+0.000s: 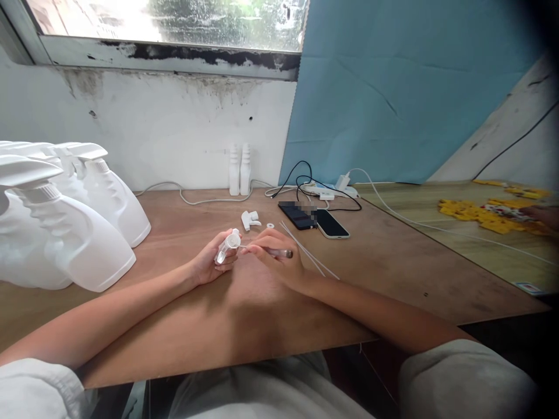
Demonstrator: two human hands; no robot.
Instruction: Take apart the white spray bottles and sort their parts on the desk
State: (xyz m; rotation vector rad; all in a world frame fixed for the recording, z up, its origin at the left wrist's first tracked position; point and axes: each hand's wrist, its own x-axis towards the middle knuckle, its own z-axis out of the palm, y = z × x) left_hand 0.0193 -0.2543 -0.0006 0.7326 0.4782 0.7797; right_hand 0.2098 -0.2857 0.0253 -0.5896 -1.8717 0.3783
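Observation:
In my left hand is a white plastic trigger sprayer head, its round opening facing up toward me and the fingers wrapped around its far side. My right hand grips a slim pen-like tool with a brownish end. The tool's thin tip points left at the sprayer head; whether it touches is too small to tell. Just beyond the hands lie another white trigger piece and a small white ring. Thin white tubes rest on the wooden table beside my right wrist.
Several large white spray bottles stand at the left. Two slim white bottles are against the wall. Two phones lie near a power strip and cables. At far right, another person's hand is by yellow pieces.

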